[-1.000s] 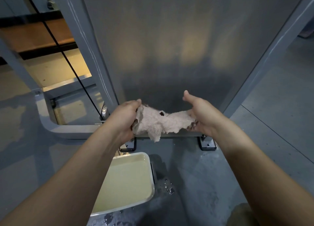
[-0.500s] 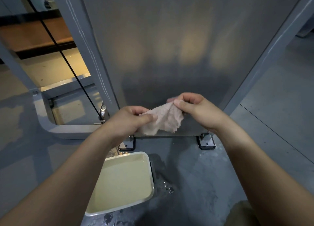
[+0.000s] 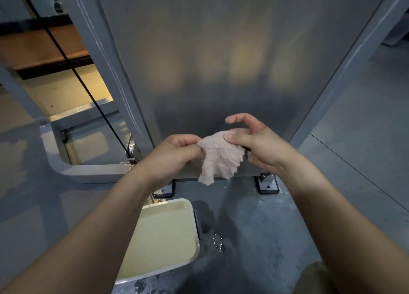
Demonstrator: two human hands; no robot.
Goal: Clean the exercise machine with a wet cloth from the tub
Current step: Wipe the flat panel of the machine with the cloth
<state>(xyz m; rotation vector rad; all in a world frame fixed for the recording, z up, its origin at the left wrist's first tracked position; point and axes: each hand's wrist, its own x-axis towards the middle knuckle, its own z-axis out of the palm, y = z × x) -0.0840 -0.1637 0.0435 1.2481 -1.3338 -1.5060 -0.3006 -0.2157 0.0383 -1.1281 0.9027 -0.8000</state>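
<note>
A pale pinkish wet cloth point(image 3: 218, 158) hangs bunched between both hands, in front of the lower edge of the exercise machine's grey metal panel point(image 3: 221, 56). My left hand point(image 3: 174, 154) grips the cloth's left edge with curled fingers. My right hand point(image 3: 256, 142) pinches its upper right part under the thumb, while the index finger arches free above. A white tub point(image 3: 190, 225) of cloudy water stands on the floor below my left forearm, which hides part of it.
The machine's grey frame posts point(image 3: 104, 56) flank the panel, with a black cable point(image 3: 73, 68) running diagonally at the left. Bolted black feet point(image 3: 266, 186) sit under the panel. Water is splashed on the grey floor point(image 3: 219, 247) beside the tub.
The cloth was stretched wide between my hands; they have come closer together and it now hangs gathered in a smaller bunch. My right hand shifted its hold to the top of the cloth.
</note>
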